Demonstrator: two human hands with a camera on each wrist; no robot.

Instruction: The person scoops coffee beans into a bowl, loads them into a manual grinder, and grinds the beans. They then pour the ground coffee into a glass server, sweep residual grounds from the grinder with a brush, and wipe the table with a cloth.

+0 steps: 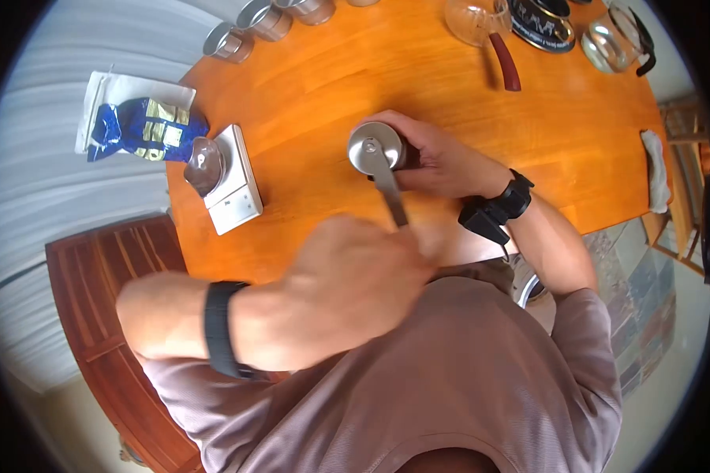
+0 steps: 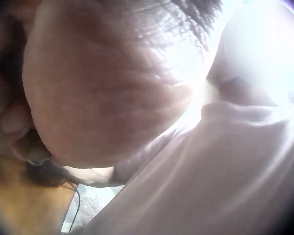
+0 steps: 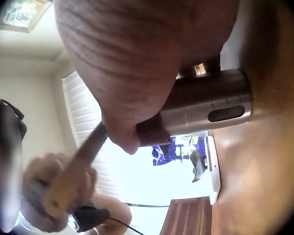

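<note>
A cylindrical metal hand grinder (image 1: 367,150) stands upright on the wooden table. My right hand (image 1: 442,164) wraps round its body from the right, and in the right wrist view its metal side (image 3: 206,110) shows an oval slot near the base. From the lid a flat crank arm (image 1: 386,188) reaches toward my body. My left hand (image 1: 351,276), blurred, grips the crank's outer end and hides the knob in the head view. The left wrist view shows mostly the heel of the left palm (image 2: 103,93), close to the shirt.
On the table's left, a small dark dish (image 1: 205,167) sits on a white scale (image 1: 237,206), by a blue-and-white bag (image 1: 154,130). Metal cups (image 1: 264,20) line the far edge. A red-handled glass pot (image 1: 506,63), black-and-gold ware (image 1: 543,27) and a glass carafe (image 1: 607,46) stand far right.
</note>
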